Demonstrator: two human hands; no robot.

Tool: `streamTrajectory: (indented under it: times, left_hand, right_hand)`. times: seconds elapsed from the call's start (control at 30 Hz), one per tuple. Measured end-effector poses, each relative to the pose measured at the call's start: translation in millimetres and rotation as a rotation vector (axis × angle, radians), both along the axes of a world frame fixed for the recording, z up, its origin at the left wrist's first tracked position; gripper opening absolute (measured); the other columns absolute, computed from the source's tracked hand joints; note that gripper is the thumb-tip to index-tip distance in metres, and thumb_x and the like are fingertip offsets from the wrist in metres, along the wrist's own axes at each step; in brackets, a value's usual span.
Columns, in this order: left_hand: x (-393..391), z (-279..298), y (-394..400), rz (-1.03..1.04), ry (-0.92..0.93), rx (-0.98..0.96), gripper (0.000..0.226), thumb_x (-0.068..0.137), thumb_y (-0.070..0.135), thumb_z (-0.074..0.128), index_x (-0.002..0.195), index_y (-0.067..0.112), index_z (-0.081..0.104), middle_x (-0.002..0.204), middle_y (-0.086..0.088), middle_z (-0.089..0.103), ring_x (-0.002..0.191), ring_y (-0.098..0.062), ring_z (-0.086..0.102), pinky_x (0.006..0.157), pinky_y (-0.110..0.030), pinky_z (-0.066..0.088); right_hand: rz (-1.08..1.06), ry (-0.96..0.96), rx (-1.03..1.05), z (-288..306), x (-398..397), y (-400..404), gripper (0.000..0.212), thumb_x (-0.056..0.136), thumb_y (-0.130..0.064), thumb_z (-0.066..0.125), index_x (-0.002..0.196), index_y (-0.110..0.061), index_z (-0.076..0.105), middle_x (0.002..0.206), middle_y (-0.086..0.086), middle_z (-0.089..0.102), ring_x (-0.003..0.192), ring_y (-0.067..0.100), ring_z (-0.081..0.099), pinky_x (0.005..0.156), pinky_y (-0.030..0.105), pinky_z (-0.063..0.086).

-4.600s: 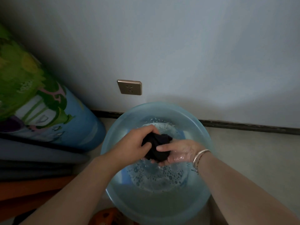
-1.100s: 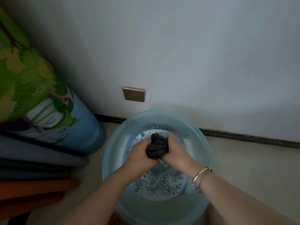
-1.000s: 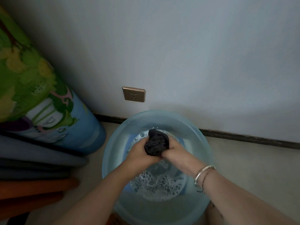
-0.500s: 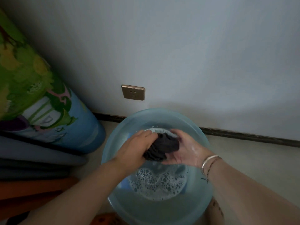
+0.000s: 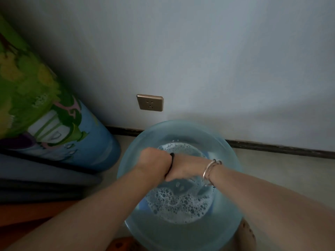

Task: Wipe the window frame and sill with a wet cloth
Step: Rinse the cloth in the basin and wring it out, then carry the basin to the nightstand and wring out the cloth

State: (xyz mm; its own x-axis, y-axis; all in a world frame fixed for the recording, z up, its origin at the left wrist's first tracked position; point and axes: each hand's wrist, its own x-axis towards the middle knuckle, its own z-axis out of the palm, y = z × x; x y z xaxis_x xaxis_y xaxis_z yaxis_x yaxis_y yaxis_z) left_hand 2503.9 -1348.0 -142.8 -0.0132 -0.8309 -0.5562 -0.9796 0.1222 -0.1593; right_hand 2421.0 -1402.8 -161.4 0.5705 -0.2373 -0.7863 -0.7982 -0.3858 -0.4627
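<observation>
The left hand [image 5: 154, 163] and the right hand [image 5: 183, 168] are pressed together over the middle of the basin [image 5: 230, 160], slightly below the centre of the frame. Both are curled into fists, knuckles toward the camera, and between them a thin dark sliver of the cloth [image 5: 171, 164] shows, running down the seam where the two hands meet. Both hands grip it, and it is almost wholly hidden inside them. The hands are somewhat blurred, so single fingers cannot be told apart. The right wrist carries a pale metal bracelet [image 5: 210, 169]. Both forearms come in from the lower edge of the frame, the left from the lower left, the right from the lower right.

Below the hands, the translucent blue basin holds water with a ring of soap bubbles [image 5: 179, 201] on its surface. Whether the hands touch the water cannot be told. The basin stands on a pale floor [image 5: 272, 171], close to a white wall [image 5: 199, 51] that fills the upper part of the frame. A dark skirting strip [image 5: 281, 149] runs along the foot of the wall, behind the basin's far rim. On the wall, just above the basin and a little left of centre, sits a brass-coloured socket plate [image 5: 150, 102].

At the left of the frame a rolled mat [image 5: 54, 109] printed in green and blue leans near the basin. Under it lie stacked dark and orange layers [image 5: 36, 192], reaching to the lower left corner.
</observation>
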Motion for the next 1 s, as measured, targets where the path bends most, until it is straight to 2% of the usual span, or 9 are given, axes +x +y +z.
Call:
streamTrajectory:
  times: [0.1, 0.2, 0.27, 0.4, 0.57, 0.67, 0.83, 0.9, 1.0]
  left_hand:
    - [-5.7, -5.0, 5.4, 0.266, 0.064, 0.01, 0.025, 0.091, 0.014, 0.042, 0.101, 0.019, 0.065, 0.107, 0.002, 0.066, 0.102, -0.021, 0.064, 0.07, -0.027, 0.042]
    - [-13.8, -11.9, 12.4, 0.625, 0.298, 0.024, 0.014, 0.082, 0.016, 0.046, 0.078, 0.02, 0.058, 0.086, 0.002, 0.063, 0.083, -0.019, 0.062, 0.066, -0.026, 0.045]
    - [-16.7, -21.1, 13.9, 0.862, 0.559, 0.087, 0.011, 0.076, 0.013, 0.05, 0.065, 0.015, 0.049, 0.069, -0.002, 0.055, 0.065, -0.018, 0.052, 0.056, -0.024, 0.039]
    - [-20.4, -25.8, 18.2, 1.205, 1.039, 0.33, 0.026, 0.075, 0.007, 0.063, 0.061, 0.015, 0.042, 0.052, 0.001, 0.039, 0.043, -0.012, 0.035, 0.044, -0.021, 0.028]
    - [-17.7, -23.3, 24.6, 1.18, 1.372, 0.55, 0.04, 0.083, 0.004, 0.058, 0.054, 0.021, 0.037, 0.041, 0.007, 0.032, 0.035, -0.007, 0.021, 0.038, -0.02, 0.013]
    - [-19.8, -23.4, 23.7, 1.186, 1.296, 0.424, 0.033, 0.079, 0.004, 0.061, 0.056, 0.019, 0.042, 0.045, 0.005, 0.035, 0.036, -0.008, 0.028, 0.037, -0.019, 0.02]
    - [-26.6, -27.0, 16.0, 1.001, 0.817, -0.007, 0.022, 0.077, 0.007, 0.057, 0.06, 0.016, 0.046, 0.06, 0.001, 0.048, 0.058, -0.018, 0.048, 0.049, -0.024, 0.034]
    - [-24.7, -20.4, 22.1, 0.931, 0.756, -0.11, 0.014, 0.075, 0.012, 0.057, 0.067, 0.02, 0.049, 0.067, 0.001, 0.054, 0.069, -0.022, 0.055, 0.055, -0.025, 0.038]
    - [-14.7, -9.7, 37.5, 0.913, 0.668, -0.255, 0.016, 0.074, 0.016, 0.061, 0.082, 0.024, 0.049, 0.084, 0.003, 0.059, 0.084, -0.02, 0.057, 0.065, -0.028, 0.043]
  right_hand:
    - [0.175, 0.099, -0.47, 5.6, 1.6, 9.0, 0.017, 0.094, -0.017, 0.047, 0.088, -0.014, 0.063, 0.097, 0.003, 0.066, 0.085, 0.022, 0.062, 0.068, 0.031, 0.048]
    - [0.491, -0.14, -0.752, 6.1, -10.8, 2.0, 0.024, 0.093, -0.008, 0.045, 0.079, -0.021, 0.06, 0.094, 0.0, 0.069, 0.079, 0.021, 0.063, 0.059, 0.029, 0.043]
    - [0.657, -0.268, -0.801, 5.0, -21.4, -5.7, 0.022, 0.091, -0.007, 0.048, 0.078, -0.02, 0.06, 0.086, -0.001, 0.07, 0.078, 0.022, 0.065, 0.055, 0.029, 0.04]
    - [0.683, -0.436, -0.824, -8.0, -32.0, -16.4, 0.007, 0.084, -0.015, 0.058, 0.083, -0.019, 0.064, 0.069, -0.001, 0.068, 0.063, 0.025, 0.065, 0.048, 0.028, 0.037]
    - [0.523, -0.594, -0.817, -21.4, -42.3, -20.4, 0.006, 0.074, -0.012, 0.065, 0.075, -0.019, 0.064, 0.054, -0.004, 0.06, 0.047, 0.022, 0.055, 0.039, 0.027, 0.043]
    - [0.48, -0.595, -0.865, -24.3, -43.5, -16.0, 0.01, 0.072, -0.012, 0.068, 0.077, -0.021, 0.064, 0.055, -0.005, 0.06, 0.049, 0.021, 0.057, 0.04, 0.027, 0.045]
    - [0.194, -0.507, -0.936, -21.3, -49.4, -6.6, 0.029, 0.055, -0.012, 0.079, 0.065, -0.026, 0.055, 0.053, -0.008, 0.054, 0.048, 0.016, 0.052, 0.039, 0.023, 0.034]
    - [0.082, -0.474, -0.981, -15.9, -55.7, 2.6, 0.025, 0.056, -0.016, 0.077, 0.067, -0.025, 0.055, 0.058, -0.007, 0.054, 0.057, 0.017, 0.053, 0.048, 0.024, 0.032]
    - [-0.088, -0.353, -0.955, -7.0, -66.3, 12.6, 0.019, 0.072, -0.025, 0.067, 0.089, -0.022, 0.063, 0.092, -0.002, 0.057, 0.092, 0.021, 0.051, 0.076, 0.03, 0.038]
